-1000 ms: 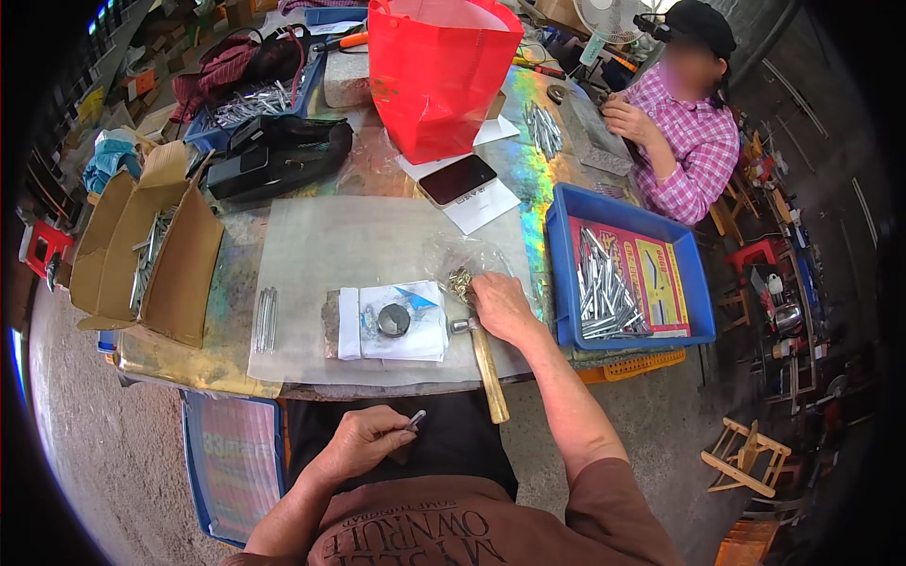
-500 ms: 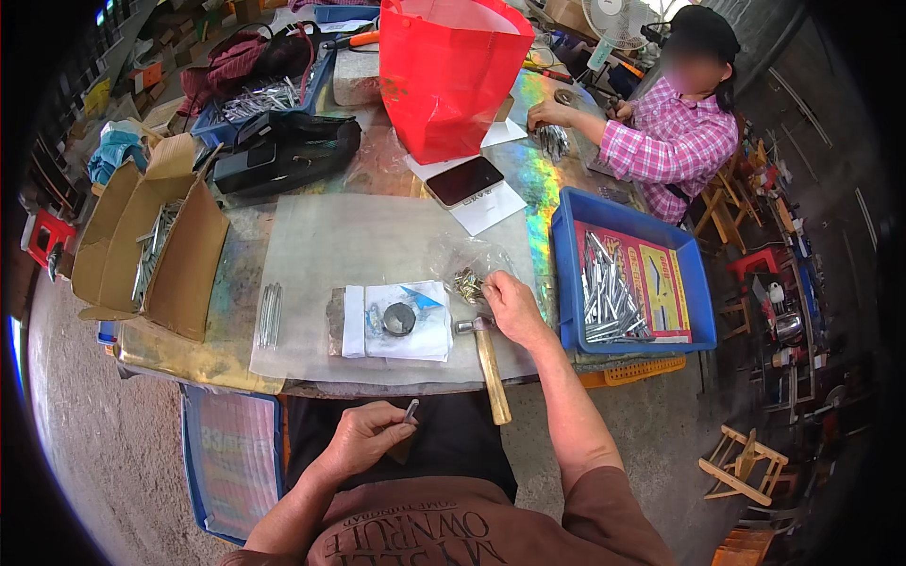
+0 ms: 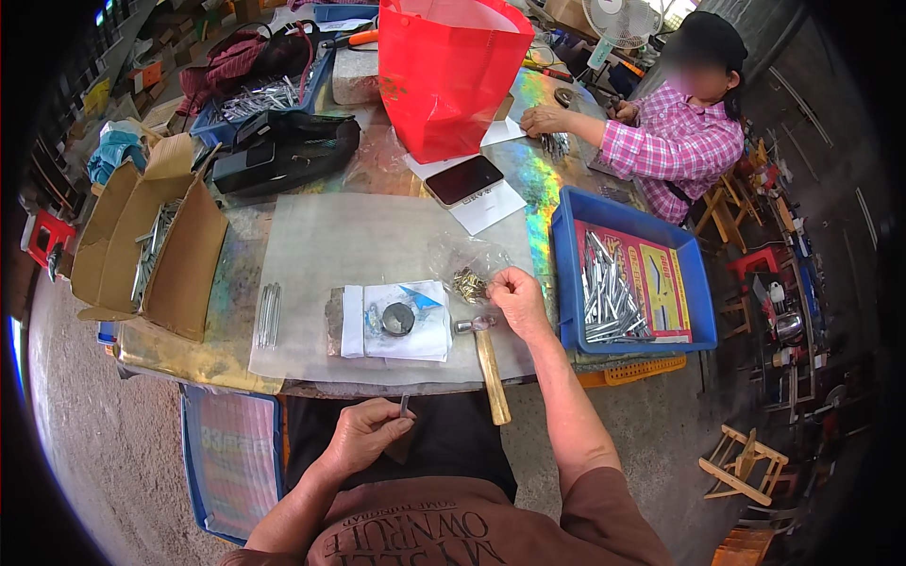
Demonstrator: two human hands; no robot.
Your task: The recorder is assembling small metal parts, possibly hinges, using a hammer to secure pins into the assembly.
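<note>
My left hand [image 3: 366, 436], near the table's front edge above my lap, is closed with a short silvery metal tube [image 3: 405, 406] standing up between thumb and fingers. On the table, my right hand [image 3: 518, 300] has its fingertips pinched together at the right edge of a pile of small brass-coloured metal pieces [image 3: 466, 286] lying on clear plastic. Whatever that pinch holds is too small to make out. Just below it lies a hammer [image 3: 488, 368], its wooden handle sticking out past the table edge. A dark round metal block [image 3: 397, 319] sits on white paper [image 3: 429, 341] to the left.
Several thin metal rods [image 3: 270, 316] lie left of the paper. A cardboard box [image 3: 189, 264] stands farther left, and a blue tray [image 3: 628, 212] with metal tubes is at right. Beyond are a phone [image 3: 464, 180], a red bag [image 3: 448, 85] and a co-worker [image 3: 670, 151] handling metal pieces.
My right hand has turned slightly, its fingers drawn a little back at the pile. In my left hand the tube has tipped more upright. The co-worker's hand has shifted slightly left.
</note>
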